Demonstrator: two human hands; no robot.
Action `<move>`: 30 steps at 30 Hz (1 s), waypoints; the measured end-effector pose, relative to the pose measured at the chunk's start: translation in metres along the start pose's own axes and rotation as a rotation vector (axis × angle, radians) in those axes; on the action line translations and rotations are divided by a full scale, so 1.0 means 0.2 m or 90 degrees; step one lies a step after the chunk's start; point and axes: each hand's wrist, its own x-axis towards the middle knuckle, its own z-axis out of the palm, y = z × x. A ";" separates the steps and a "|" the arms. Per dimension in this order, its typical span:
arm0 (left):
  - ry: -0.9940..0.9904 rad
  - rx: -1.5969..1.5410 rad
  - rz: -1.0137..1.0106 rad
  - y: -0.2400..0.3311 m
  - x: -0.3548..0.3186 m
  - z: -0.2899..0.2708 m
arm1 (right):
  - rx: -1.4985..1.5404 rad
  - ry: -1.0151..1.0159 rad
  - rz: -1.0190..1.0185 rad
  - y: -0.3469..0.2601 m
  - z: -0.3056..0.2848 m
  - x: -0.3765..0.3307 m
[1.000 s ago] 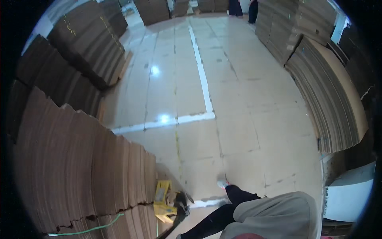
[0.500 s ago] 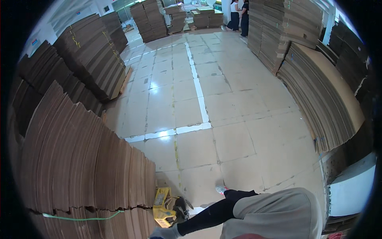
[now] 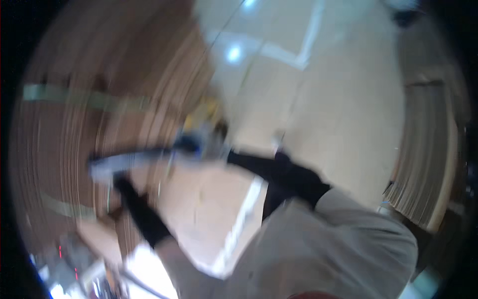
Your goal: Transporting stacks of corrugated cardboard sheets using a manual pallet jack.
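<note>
Motion blur smears much of the picture. A long bar-like thing, dark with a pale lower edge, spans the gap between my hands; its exact kind is lost in the blur. My left hand, in a pale glove below a black sleeve, is closed at its left end. At the other end my right hand, in a grey glove, is closed by a dark part with a blue patch. Single fingers do not show on either hand. Tall brown cardboard stacks stand behind and beside my left hand.
Something yellow stands on the floor beside the stacks, beyond my right hand. White tape lines mark the tiled floor. More cardboard sheets are piled on the right. Bright, blurred objects crowd the lower left.
The view has swung down and to the left. My left arm has come into the picture, my right hand sits higher in it, and the bar-like thing now shows between them.
</note>
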 end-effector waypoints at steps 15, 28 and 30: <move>0.105 -0.058 0.210 -0.03 0.45 -0.28 | 0.208 0.040 -0.006 0.01 0.06 -0.02; 0.114 -0.154 0.115 0.16 0.28 -0.24 | 0.094 0.098 -0.067 -0.01 0.16 -0.07; 0.123 -0.098 0.084 0.12 0.28 -0.26 | 0.068 0.138 -0.089 0.04 0.17 -0.12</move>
